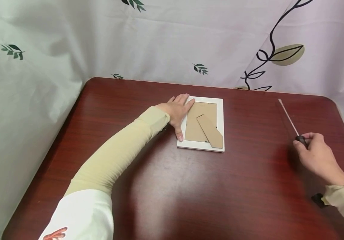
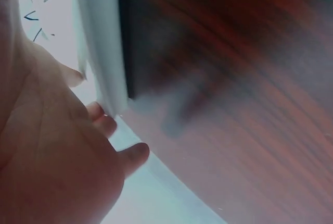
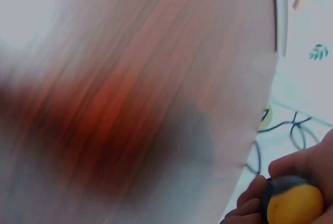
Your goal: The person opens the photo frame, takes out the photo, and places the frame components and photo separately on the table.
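Note:
A white picture frame lies face down on the table, its brown backing board and slanted stand leg uppermost. My left hand rests on the frame's left side with fingers spread, thumb by the near left corner. The left wrist view catches the frame's side edge beside the palm. Off to the right, my right hand grips a screwdriver by its dark handle, the shaft pointing away toward the back. The handle's yellow end shows in the right wrist view.
The dark red wooden table has rounded back corners. Behind it and along the left hangs a white curtain with a leaf print. A black wrist strap piece sits at the right sleeve.

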The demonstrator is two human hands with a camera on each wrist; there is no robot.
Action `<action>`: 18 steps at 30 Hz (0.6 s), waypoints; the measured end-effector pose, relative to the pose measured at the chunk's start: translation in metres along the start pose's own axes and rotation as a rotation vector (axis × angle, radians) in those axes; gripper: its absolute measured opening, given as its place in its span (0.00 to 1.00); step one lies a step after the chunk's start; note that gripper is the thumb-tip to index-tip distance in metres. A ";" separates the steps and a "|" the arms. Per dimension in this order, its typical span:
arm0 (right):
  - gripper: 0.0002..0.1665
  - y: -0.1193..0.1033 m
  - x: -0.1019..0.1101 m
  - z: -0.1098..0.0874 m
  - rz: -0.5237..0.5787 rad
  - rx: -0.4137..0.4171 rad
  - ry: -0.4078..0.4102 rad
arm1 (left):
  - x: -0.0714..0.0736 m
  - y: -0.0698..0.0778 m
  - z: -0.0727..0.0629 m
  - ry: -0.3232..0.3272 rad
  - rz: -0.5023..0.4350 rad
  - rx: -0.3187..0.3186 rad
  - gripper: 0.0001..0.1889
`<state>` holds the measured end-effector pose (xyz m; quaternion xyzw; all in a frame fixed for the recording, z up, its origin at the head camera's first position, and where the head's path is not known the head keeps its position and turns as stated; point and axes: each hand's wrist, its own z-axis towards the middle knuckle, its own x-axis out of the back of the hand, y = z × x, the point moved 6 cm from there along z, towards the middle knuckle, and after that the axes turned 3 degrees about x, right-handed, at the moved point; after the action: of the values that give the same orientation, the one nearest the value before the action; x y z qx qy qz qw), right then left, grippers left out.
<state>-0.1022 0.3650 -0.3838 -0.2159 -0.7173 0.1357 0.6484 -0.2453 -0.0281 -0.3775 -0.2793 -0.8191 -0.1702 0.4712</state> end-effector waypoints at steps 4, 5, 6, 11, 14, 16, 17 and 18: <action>0.29 -0.017 -0.004 -0.007 0.047 0.034 0.016 | 0.003 0.003 0.001 -0.014 0.050 0.018 0.88; 0.29 -0.022 -0.005 -0.009 0.055 0.044 0.019 | 0.003 0.004 0.002 -0.018 0.056 0.022 0.88; 0.29 -0.027 -0.007 -0.010 0.065 0.050 0.020 | 0.002 0.004 0.002 -0.020 0.061 0.026 0.88; 0.29 -0.048 -0.013 -0.015 0.089 0.074 -0.009 | 0.001 0.003 0.003 -0.019 0.051 0.043 0.88; 0.29 -0.058 -0.016 -0.016 0.099 0.091 -0.040 | 0.002 0.004 0.003 -0.023 0.039 0.048 0.88; 0.28 -0.064 -0.017 -0.016 0.102 0.113 -0.050 | 0.003 0.005 0.003 -0.030 0.033 0.051 0.88; 0.28 -0.068 -0.018 -0.017 0.109 0.123 -0.055 | 0.003 0.006 0.003 -0.034 0.033 0.051 0.88; 0.27 -0.071 -0.019 -0.018 0.116 0.130 -0.059 | 0.003 0.006 0.002 -0.037 0.036 0.050 0.88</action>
<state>-0.0931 0.2928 -0.3645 -0.2103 -0.7122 0.2255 0.6307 -0.2445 -0.0211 -0.3757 -0.2852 -0.8266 -0.1357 0.4658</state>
